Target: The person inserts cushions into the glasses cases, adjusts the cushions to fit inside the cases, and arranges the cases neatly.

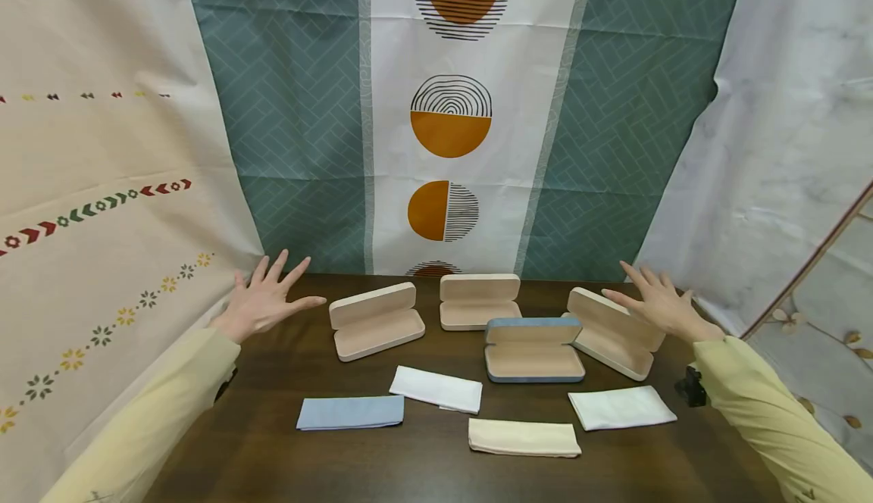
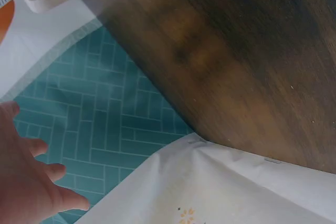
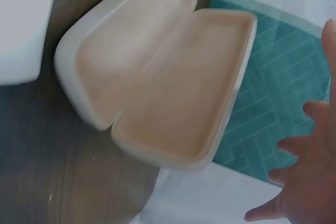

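My left hand (image 1: 262, 304) is spread with straight fingers over the table's back left, holding nothing, left of an opened cream glasses case (image 1: 378, 329). At the back right my right hand (image 1: 664, 307) is spread too, overlapping the edge of another cream glasses case (image 1: 610, 336) in the head view. That case (image 3: 168, 72) lies opened beside the fingers in the right wrist view. Between the hands are a third cream case (image 1: 480, 313) and a blue case (image 1: 535, 360), both opened with beige linings. Folded cloths lie in front: blue (image 1: 350, 413), white (image 1: 436, 389), pale yellow (image 1: 524, 438) and another white cloth (image 1: 621, 408).
The dark wooden table (image 1: 273, 457) ends against a hanging teal and white cloth (image 1: 300, 147) at the back. A cream patterned cloth (image 1: 102, 139) hangs at the left, and a whitish cloth (image 1: 771, 147) at the right.
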`<action>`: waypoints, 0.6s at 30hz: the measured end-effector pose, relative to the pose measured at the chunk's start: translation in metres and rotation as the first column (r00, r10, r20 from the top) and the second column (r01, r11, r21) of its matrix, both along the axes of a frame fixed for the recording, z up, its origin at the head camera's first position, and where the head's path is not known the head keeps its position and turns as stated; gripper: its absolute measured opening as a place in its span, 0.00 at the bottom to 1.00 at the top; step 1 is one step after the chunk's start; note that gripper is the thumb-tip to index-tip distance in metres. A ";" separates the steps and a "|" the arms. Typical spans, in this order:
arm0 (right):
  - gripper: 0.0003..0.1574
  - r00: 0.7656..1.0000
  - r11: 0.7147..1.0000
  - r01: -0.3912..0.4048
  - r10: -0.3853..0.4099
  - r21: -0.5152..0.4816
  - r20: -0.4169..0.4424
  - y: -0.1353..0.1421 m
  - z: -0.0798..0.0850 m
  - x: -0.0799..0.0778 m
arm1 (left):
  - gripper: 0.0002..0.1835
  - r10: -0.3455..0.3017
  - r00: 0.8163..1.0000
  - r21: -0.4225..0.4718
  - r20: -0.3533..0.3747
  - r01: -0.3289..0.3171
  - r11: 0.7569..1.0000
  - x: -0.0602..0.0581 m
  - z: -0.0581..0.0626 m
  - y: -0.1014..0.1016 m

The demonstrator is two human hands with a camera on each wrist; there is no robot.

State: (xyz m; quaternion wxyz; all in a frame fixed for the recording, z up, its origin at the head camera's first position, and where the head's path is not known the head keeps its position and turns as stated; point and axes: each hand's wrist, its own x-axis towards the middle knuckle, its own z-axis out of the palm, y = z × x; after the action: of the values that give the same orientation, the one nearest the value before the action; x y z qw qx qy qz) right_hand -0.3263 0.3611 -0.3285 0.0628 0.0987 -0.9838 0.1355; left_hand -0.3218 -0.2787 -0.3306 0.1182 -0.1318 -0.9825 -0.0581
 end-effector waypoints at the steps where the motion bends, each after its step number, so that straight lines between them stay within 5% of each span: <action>1: 0.53 1.000 1.000 -0.005 0.005 -0.016 0.000 -0.003 0.001 0.000 | 0.46 -0.006 1.000 0.004 0.000 0.006 1.000 0.001 0.001 0.001; 4: 0.52 1.000 0.997 -0.022 0.022 -0.071 -0.001 -0.012 0.006 0.002 | 0.46 -0.019 1.000 0.036 -0.002 0.019 0.999 0.003 0.004 0.003; 7: 0.51 0.997 0.987 -0.073 0.069 -0.140 -0.031 -0.024 0.011 0.002 | 0.44 -0.069 0.997 0.173 0.039 0.061 0.983 0.005 0.010 0.006; 9: 0.50 0.993 0.973 -0.117 0.107 -0.197 -0.059 -0.033 0.014 0.000 | 0.42 -0.123 0.989 0.308 0.079 0.093 0.947 0.007 0.014 0.008; 12: 0.49 0.983 0.946 -0.176 0.155 -0.274 -0.098 -0.051 0.019 -0.003 | 0.39 -0.214 0.970 0.493 0.116 0.131 0.860 0.008 0.018 0.009; 18: 0.48 0.973 0.896 -0.220 0.173 -0.386 -0.153 -0.092 0.031 -0.006 | 0.34 -0.292 0.949 0.642 0.116 0.153 0.751 0.009 0.022 0.010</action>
State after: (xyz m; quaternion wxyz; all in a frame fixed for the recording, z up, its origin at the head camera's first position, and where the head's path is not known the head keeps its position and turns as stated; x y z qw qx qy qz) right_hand -0.3328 0.2695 -0.2973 0.1242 0.1903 -0.9148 0.3339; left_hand -0.3127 -0.2685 -0.3091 0.0437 -0.1949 -0.8909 -0.4079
